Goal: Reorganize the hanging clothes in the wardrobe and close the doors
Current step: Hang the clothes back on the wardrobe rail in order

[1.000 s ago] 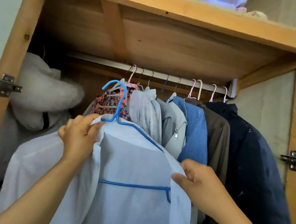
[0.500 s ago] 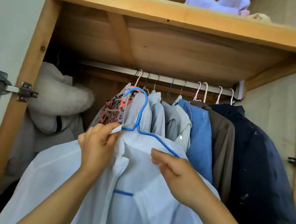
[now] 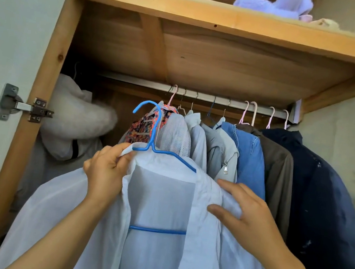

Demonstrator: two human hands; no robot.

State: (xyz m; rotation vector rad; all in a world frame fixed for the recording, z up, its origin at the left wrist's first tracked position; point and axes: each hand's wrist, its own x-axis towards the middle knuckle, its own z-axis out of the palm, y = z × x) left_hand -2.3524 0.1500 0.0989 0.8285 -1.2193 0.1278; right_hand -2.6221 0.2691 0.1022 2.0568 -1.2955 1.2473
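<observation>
— White shirt (image 3: 163, 200) on the blue hanger (image 3: 152, 135): where is it sitting?

— It is being held in front of the open wardrobe, below the metal rail (image 3: 199, 95); the hook is hanging free, touching no rail.

— What is the left hand (image 3: 105, 172) doing?

— It is gripping the collar and the hanger's shoulder, fingers curled round them.

— And the right hand (image 3: 249, 213)?

— It is lying on the shirt's other shoulder, thumb pressing the fabric, fingers fairly straight.

— Anything hanging behind?

— A floral garment (image 3: 144, 125), a mesh top (image 3: 175, 134), a denim shirt (image 3: 246, 152), a brown jacket (image 3: 278, 170) and a navy coat (image 3: 326, 199) are crowding the rail's right part.
</observation>
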